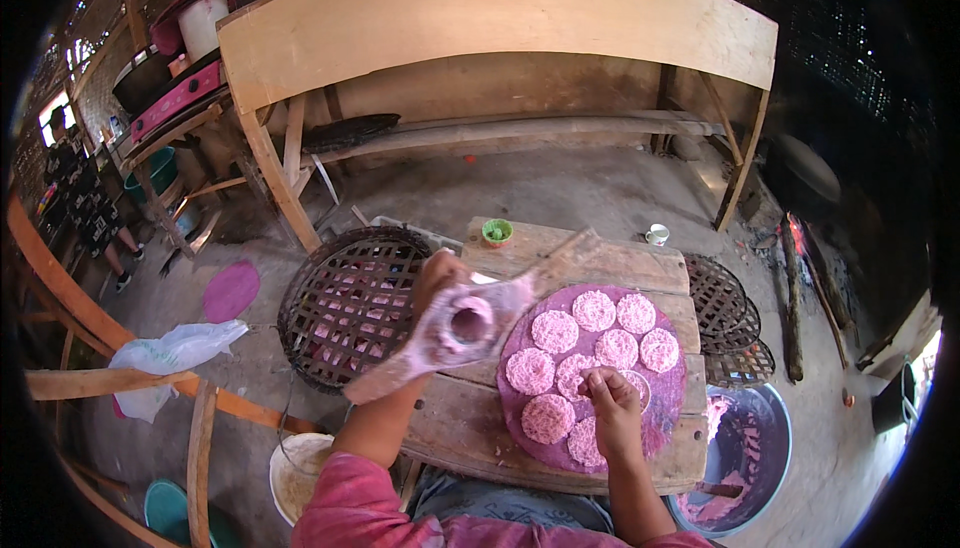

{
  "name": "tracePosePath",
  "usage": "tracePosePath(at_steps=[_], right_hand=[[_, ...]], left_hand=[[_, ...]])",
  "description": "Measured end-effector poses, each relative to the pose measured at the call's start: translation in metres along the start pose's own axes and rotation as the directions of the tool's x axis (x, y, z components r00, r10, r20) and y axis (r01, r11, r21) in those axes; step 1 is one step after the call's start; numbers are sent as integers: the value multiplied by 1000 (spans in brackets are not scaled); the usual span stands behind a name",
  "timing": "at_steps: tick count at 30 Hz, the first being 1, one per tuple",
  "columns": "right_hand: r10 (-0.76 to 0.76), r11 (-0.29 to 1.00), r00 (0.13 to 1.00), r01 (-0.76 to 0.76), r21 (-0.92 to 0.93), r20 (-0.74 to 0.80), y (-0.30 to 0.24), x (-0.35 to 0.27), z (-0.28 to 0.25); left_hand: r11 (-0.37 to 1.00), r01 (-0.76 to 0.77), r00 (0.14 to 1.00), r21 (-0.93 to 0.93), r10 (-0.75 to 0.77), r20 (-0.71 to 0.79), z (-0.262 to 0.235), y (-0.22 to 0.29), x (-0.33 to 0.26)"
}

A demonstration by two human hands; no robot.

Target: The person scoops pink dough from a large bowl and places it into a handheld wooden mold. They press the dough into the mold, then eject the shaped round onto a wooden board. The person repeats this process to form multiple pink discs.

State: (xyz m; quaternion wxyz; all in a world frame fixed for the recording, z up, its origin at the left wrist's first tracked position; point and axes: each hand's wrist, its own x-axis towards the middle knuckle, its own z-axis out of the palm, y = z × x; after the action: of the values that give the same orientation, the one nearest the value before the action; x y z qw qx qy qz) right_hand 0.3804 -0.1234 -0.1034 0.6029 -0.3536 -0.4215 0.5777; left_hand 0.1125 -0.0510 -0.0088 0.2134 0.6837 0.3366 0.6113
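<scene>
My left hand (441, 276) grips a wooden press (448, 348) with two long handles and a round hollow in its middle, held tilted above the table. Pink dough is smeared around the hollow. Below and to the right lies a round purple mat (520, 416) bearing several pink lacy noodle discs (548, 418). Over the near right part of the mat my right hand (617, 410) is closed, thumb and fingertips pinched together. Whatever they hold, if anything, is too small to make out. Beside those fingers, a pale-rimmed round (637, 389) is partly hidden.
The mat rests on a wooden plank table (455, 426). Left of it is a round woven tray (350, 298); more woven trays (715, 293) sit at right. A blue-grey basin (770, 438) with pink dough stands lower right. A green bowl (497, 233) and white cup (657, 235) occupy the far edge.
</scene>
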Motion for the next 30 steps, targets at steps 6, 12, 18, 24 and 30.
tracePosePath(at_steps=[6, 12, 18, 24, 30], right_hand=[[-482, 318, 816, 503, -804, 320, -41, 8, 19], [-562, 79, 701, 574, -815, 439, -57, 6, 38], [-543, 31, 681, 601, -799, 491, -52, 5, 41], [-525, 25, 690, 598, -801, 499, -48, 8, 47], [-515, 42, 705, 589, -807, 487, -48, 9, 51]], left_hand=[[878, -16, 945, -479, -142, -293, -10, 30, 4], [671, -101, 961, -734, -124, -245, -10, 26, 6], [678, -105, 931, -727, -191, -312, -11, 14, 0], [685, -113, 925, -720, -192, -327, -11, 9, -2], [713, -112, 919, -692, -191, -345, -10, 13, -3]])
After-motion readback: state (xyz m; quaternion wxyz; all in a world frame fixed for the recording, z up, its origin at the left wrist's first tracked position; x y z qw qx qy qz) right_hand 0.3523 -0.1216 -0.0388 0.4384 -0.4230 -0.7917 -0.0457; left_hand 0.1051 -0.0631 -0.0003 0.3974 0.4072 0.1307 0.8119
